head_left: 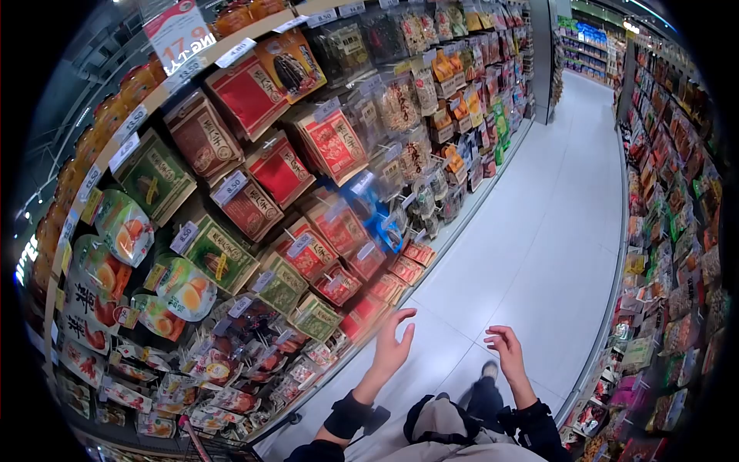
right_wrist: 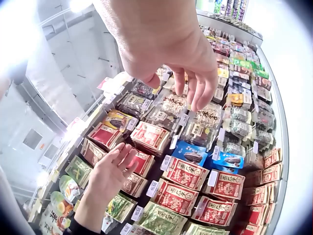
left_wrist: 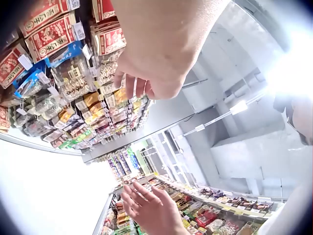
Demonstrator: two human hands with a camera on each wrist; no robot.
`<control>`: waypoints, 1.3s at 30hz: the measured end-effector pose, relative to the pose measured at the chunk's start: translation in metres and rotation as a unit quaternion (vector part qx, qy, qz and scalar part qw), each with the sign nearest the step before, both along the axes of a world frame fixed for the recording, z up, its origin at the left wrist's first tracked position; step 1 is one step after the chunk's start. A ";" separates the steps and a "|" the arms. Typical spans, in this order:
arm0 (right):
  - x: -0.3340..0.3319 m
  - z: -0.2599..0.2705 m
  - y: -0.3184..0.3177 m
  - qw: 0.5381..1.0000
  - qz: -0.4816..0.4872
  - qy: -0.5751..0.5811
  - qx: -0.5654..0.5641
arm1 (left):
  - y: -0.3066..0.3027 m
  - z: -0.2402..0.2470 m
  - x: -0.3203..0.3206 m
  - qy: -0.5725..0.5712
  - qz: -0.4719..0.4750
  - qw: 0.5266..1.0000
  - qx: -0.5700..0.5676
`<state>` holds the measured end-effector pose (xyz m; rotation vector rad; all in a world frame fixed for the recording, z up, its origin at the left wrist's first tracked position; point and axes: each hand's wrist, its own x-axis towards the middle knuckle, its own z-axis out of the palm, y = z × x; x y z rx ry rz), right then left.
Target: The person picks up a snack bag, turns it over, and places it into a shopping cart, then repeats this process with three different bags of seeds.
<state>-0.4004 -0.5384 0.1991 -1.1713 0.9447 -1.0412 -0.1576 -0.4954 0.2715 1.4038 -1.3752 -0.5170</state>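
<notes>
My left hand [head_left: 391,350] is held out in front of the body over the aisle, fingers loosely bent and thumb apart, holding nothing. A short gap away, my right hand [head_left: 506,354] hangs at about the same height, also with nothing in it. Nearest to the left hand is the lower edge of a rack hung with packaged snacks, among them red packets [head_left: 362,317] and green packets [head_left: 314,319]. In the right wrist view, the fingers of the right hand [right_wrist: 171,61] droop in front of the racks, overlapping clear bags [right_wrist: 208,115].
The pale tiled floor [head_left: 531,231] runs ahead between two long racks. On the right stands another rack [head_left: 662,277] full of hanging bags. Price tags [head_left: 231,187] stick out from the left rack. A pinkish bar [head_left: 196,440] is at the lower left.
</notes>
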 end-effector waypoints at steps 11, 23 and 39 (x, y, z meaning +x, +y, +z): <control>-0.045 -0.023 -0.177 0.999 0.034 -0.018 0.000 | -0.126 -0.060 -0.039 0.020 0.072 0.995 0.066; -0.115 0.006 -0.397 0.998 0.048 0.008 -0.031 | -0.335 -0.031 -0.117 0.037 0.101 0.994 0.022; -0.032 -0.001 -0.555 0.987 0.158 0.014 -0.041 | -0.419 -0.088 -0.030 0.054 0.268 0.960 0.053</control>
